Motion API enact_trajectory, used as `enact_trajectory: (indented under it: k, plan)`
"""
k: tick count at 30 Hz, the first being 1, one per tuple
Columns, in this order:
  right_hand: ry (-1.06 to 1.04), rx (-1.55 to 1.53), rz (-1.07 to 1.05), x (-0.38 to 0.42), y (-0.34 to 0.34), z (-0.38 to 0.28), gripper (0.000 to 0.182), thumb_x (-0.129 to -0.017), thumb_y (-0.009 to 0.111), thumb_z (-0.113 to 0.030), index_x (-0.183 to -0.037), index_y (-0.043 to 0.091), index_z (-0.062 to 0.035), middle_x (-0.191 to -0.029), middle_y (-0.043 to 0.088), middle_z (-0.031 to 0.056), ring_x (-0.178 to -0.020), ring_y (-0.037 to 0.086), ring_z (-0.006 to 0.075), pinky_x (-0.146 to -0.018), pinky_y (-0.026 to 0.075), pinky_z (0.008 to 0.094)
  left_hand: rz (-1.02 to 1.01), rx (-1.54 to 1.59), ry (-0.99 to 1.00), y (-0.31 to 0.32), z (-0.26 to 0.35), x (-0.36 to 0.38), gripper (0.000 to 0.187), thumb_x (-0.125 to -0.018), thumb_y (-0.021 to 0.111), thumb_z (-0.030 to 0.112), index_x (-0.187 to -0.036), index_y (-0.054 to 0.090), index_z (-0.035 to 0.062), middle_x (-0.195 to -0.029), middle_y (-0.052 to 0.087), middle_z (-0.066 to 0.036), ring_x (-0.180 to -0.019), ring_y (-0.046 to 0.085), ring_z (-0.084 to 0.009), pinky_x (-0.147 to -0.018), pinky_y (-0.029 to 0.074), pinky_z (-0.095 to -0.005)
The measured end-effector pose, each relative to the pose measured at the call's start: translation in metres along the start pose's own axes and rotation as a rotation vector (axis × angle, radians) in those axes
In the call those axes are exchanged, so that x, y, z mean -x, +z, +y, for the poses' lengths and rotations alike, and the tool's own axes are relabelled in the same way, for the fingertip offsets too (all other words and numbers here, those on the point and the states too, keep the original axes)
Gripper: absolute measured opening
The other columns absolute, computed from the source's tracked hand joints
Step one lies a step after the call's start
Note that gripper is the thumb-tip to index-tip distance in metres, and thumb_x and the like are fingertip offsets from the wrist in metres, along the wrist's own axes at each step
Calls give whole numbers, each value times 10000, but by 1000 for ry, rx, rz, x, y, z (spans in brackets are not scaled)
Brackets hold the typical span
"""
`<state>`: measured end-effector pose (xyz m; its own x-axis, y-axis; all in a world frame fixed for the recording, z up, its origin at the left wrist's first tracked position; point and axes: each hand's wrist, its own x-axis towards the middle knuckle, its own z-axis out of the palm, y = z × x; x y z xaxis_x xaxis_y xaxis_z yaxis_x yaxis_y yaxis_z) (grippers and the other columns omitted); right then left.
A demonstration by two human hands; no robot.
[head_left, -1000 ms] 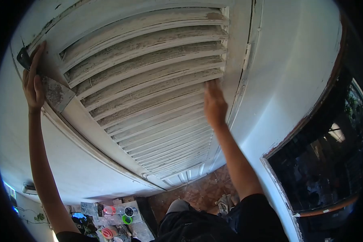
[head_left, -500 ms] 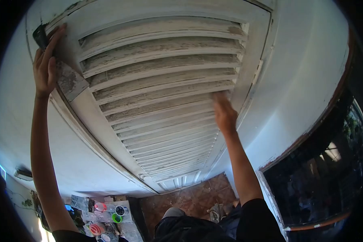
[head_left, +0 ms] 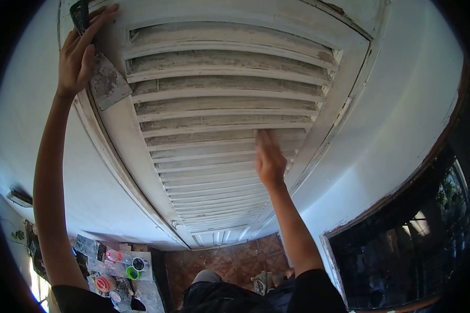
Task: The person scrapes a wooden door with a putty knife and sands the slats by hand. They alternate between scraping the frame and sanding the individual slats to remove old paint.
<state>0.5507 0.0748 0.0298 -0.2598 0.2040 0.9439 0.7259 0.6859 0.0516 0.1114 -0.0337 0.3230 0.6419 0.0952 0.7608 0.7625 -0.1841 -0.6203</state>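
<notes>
A tall white louvered door [head_left: 141,13] with worn, dirty slats fills the middle of the view. High at its left edge, my left hand [head_left: 78,65] holds a putty knife [head_left: 109,83] with a dark handle and a wide, stained metal blade. The fingers of that hand also rest against the door frame. My right hand [head_left: 270,159] is at a slat partway down the louvers, right of centre. Its fingers are pressed together, with the tips blurred at the slat; anything they hold is hidden.
At lower left, a paint-spattered surface [head_left: 146,287] bears a red-lidded container [head_left: 105,283], a green ring-shaped lid [head_left: 133,273] and other tubs. A dark glass window [head_left: 397,255] is at right. Reddish tiles [head_left: 224,261] cover the floor by my feet.
My right hand has slid left along the slat, away from the right stile. The head view has shifted a little; my left hand still holds the putty knife at the door's left edge.
</notes>
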Motion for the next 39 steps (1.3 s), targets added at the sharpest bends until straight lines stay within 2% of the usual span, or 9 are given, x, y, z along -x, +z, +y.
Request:
enact_trajectory:
  k: [2,5,9,12,16,20,25,28,39]
  plan:
    - [-29,-34,-98,0,-12,14,290,-954,576,-80,-1235,642,-59,-1321,634,149,-1233,605,329,-901,584,377,6,5,17,4,0,2,558,-1034,253,363,-1393,558,64,-1427,583,-68,-1364,501,-282,-1112,394,-431]
    - [264,170,204,0,-8,37,325,-935,601,-86,-1256,636,-54,-1302,643,151,-1235,603,327,-897,584,390,10,-23,3,-1,2,-2,554,-1035,252,356,-1392,558,63,-1426,584,-72,-1363,503,-278,-1101,400,-423]
    - [65,32,-5,2,2,0,332,-947,602,-91,-1276,626,-51,-1302,640,159,-1247,587,346,-931,567,416,-11,-16,-12,-2,3,0,547,-1040,253,354,-1384,564,62,-1426,584,-75,-1361,505,-276,-1087,405,-414]
    - [143,71,67,7,-13,48,335,-945,598,-83,-1277,622,-44,-1310,635,157,-1254,582,349,-931,566,415,28,-28,38,2,-1,-1,541,-1040,253,344,-1374,570,61,-1431,581,-76,-1354,513,-269,-1069,409,-393]
    - [218,194,226,-1,3,25,311,-941,574,-49,-1247,630,-39,-1317,631,167,-1207,618,339,-919,568,420,7,-57,-4,-1,1,-1,534,-1036,258,332,-1370,572,58,-1430,583,-73,-1348,517,-267,-1066,409,-393]
    - [51,-9,-88,11,-13,49,335,-935,576,-46,-1266,627,-49,-1311,630,176,-1214,613,343,-913,569,430,-3,-48,14,-1,6,-1,530,-1029,269,328,-1366,574,56,-1422,590,-67,-1343,520,-267,-1058,415,-390]
    - [122,155,151,4,-6,52,318,-937,590,-65,-1252,628,-48,-1281,651,159,-1204,620,337,-903,575,431,-14,-91,-17,-6,11,-4,533,-1016,257,311,-1353,581,54,-1427,584,-59,-1331,526,-272,-1041,432,-394]
    - [2,39,-92,2,-39,84,320,-943,580,-51,-1261,618,-49,-1275,652,159,-1215,612,340,-906,579,428,-7,-50,-28,-7,12,-6,530,-1013,261,313,-1350,584,63,-1423,587,-50,-1325,529,-276,-1062,432,-402]
    - [34,81,-69,8,-32,56,371,-982,535,-70,-1350,573,-46,-1350,611,134,-1285,563,323,-953,561,419,-6,-56,-60,-5,13,-5,531,-1005,271,332,-1343,591,75,-1412,596,-48,-1344,514,-274,-1101,410,-418]
